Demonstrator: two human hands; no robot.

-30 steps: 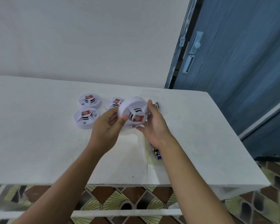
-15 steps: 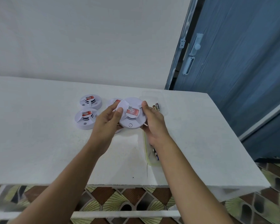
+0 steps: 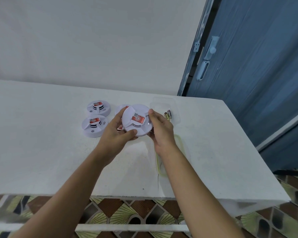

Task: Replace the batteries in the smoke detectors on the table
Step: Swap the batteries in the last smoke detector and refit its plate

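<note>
**Both grips on one detector, up off the bench**

The round white plastic smoke detector with the red label (image 3: 138,120) is raised above the white bench (image 3: 41,152), label side up, over the middle and toward the far edge. The left grip (image 3: 116,129) curls round its left rim, thumb at the near side and fingers reaching the far side. The right grip (image 3: 162,131) clasps the right rim, with one fingertip showing up on the edge.

Left of the hands, two more round white detectors lie flat and close together: the far detector (image 3: 98,108) nearer the far edge, the near detector (image 3: 94,125) just in front of it. A partly hidden detector (image 3: 122,107) peeks out behind the held one.

To the right, two dark-and-gold cylindrical batteries (image 3: 168,115) lie side by side in a clear plastic tray (image 3: 162,102) by the far edge. A clear container with a yellow-green rim (image 3: 181,143) sits beneath the right forearm, its contents out of view.
</note>
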